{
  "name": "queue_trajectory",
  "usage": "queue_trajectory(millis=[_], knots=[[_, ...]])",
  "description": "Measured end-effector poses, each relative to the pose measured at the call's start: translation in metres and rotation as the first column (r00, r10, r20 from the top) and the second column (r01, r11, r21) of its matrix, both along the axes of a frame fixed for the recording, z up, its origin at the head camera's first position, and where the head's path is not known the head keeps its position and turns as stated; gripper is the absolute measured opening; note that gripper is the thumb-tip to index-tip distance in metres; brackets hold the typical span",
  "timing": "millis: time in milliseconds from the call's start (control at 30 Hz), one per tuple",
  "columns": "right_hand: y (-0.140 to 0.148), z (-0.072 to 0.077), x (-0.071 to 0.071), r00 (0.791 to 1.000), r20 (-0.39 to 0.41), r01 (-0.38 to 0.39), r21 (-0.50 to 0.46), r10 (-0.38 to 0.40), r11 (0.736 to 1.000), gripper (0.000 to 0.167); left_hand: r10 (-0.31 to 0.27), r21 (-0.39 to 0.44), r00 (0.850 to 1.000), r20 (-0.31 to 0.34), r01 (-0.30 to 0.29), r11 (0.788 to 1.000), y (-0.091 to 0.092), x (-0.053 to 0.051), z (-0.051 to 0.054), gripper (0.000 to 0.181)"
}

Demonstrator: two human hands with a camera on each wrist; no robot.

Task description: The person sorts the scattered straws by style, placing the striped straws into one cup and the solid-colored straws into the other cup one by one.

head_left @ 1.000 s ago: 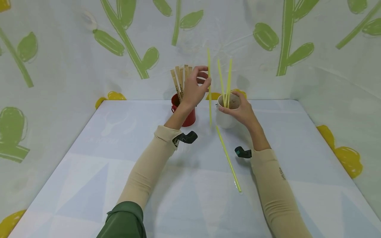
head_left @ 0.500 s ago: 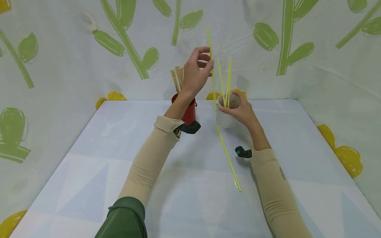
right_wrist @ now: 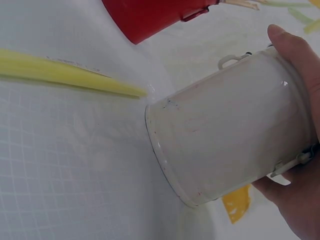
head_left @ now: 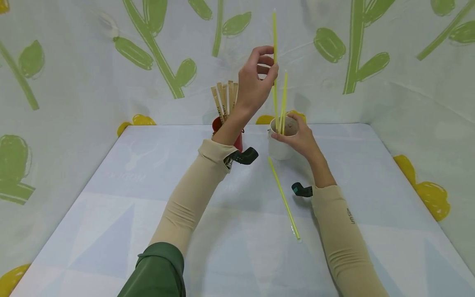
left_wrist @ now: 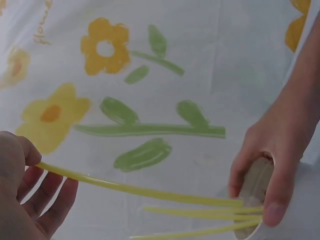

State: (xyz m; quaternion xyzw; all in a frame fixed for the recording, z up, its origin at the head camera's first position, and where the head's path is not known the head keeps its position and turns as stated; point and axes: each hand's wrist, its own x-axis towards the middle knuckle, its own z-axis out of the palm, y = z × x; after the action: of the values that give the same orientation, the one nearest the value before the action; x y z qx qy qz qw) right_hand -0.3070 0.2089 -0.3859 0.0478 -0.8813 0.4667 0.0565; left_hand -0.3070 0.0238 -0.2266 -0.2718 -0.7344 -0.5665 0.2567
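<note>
High above the back of the table, my left hand (head_left: 257, 82) pinches a long yellow straw (head_left: 275, 35) upright between thumb and fingers. Its lower end is at the mouth of a white bucket (head_left: 280, 149), as the left wrist view also shows. A few similar yellow straws (left_wrist: 195, 233) stand in that bucket. My right hand (head_left: 302, 138) grips the bucket's rim, thumb at the near side and fingers round the far side. Another yellow straw (head_left: 283, 198) lies on the table in front of the bucket, with a clear wrapper at its near end.
A red bucket (head_left: 238, 143) with several flat wooden sticks (head_left: 219, 97) stands left of the white one, partly hidden by my left forearm. The pale table (head_left: 148, 173) meets a curtain (head_left: 289, 24) printed with leaves and flowers behind and at both sides.
My left hand has risen and moved right with the yellow straw, bringing its lower end from beside the white bucket to its mouth. The right hand has stayed on the rim.
</note>
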Motion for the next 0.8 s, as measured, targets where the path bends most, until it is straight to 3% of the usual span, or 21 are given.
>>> queue_trajectory(millis=[333,800], knots=[[0.0,0.0,0.0,1.0,0.002,-0.001,0.004,0.001,1.0,0.101,-0.004,-0.034,1.0,-0.01,0.004,0.999,0.007,-0.008,-0.017,0.032],[0.0,0.0,-0.001,1.0,-0.02,0.003,0.009,-0.002,1.0,0.098,0.008,-0.096,0.999,0.048,-0.003,0.995,0.014,-0.014,-0.058,0.031]])
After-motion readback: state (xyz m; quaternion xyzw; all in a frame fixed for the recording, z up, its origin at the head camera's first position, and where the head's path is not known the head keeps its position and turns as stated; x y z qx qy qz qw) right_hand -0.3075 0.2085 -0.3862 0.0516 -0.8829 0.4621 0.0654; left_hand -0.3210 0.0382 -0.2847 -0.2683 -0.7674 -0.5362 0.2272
